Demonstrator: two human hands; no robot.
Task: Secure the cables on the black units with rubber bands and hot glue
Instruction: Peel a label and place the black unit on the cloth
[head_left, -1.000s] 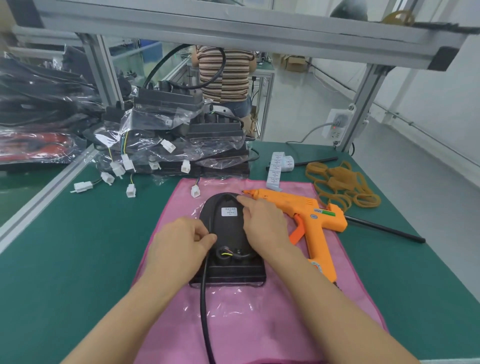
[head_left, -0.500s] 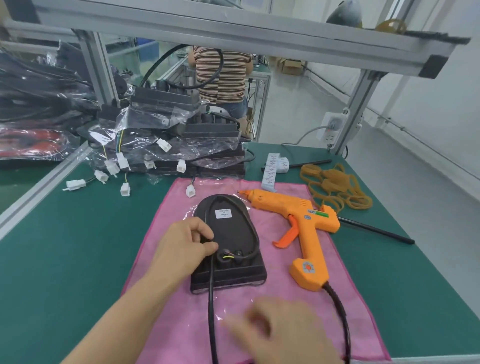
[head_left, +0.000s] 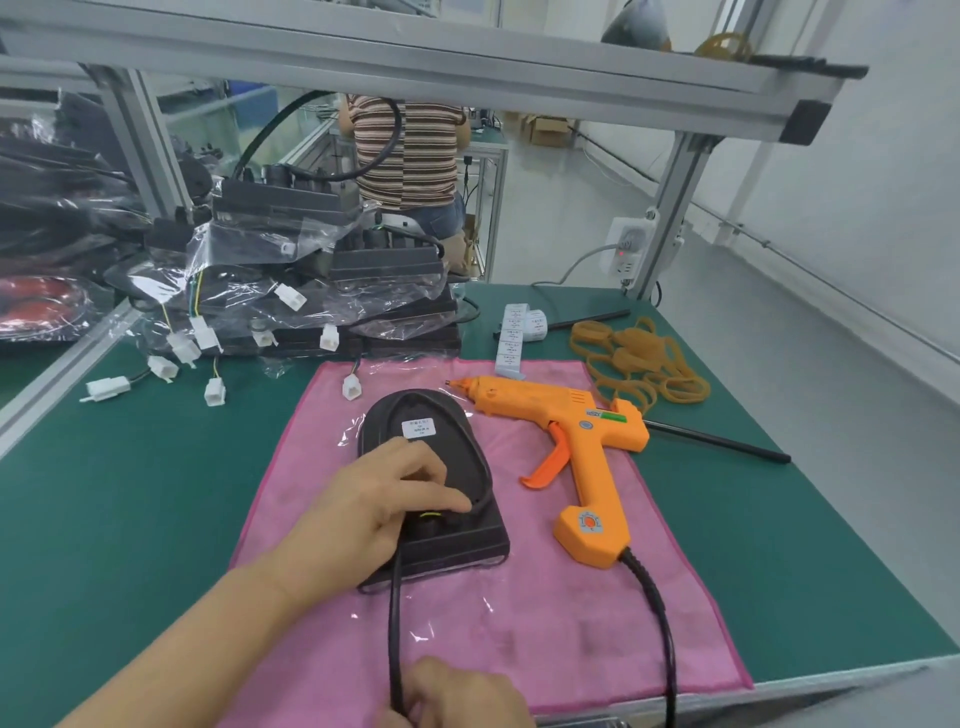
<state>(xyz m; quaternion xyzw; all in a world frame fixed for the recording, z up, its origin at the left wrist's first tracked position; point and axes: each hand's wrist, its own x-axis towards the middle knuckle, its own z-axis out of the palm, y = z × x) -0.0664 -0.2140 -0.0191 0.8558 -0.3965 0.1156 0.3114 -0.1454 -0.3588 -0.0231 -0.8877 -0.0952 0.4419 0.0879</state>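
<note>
A black unit (head_left: 457, 535) with a white label lies on a pink cloth (head_left: 545, 613) on the green table. My left hand (head_left: 379, 499) rests on the unit, its fingers curled and pressing the black cable (head_left: 396, 623) where it leaves the housing. That cable runs down toward me, and my right hand (head_left: 457, 696) pinches it at the bottom edge of the view. An orange hot glue gun (head_left: 571, 441) lies on the cloth to the right of the unit, nozzle pointing left. Tan rubber bands (head_left: 639, 364) are heaped beyond the gun.
A pile of bagged black units (head_left: 311, 280) with white connectors fills the back left. A label roll (head_left: 519, 332) and black rods (head_left: 717, 441) lie at the back right. An aluminium frame post (head_left: 670, 202) carries a power strip. A person in a striped shirt (head_left: 410, 150) stands behind.
My right hand left the top of the unit, swept down toward me and now pinches the cable near the table's front edge. My left hand stayed on the unit.
</note>
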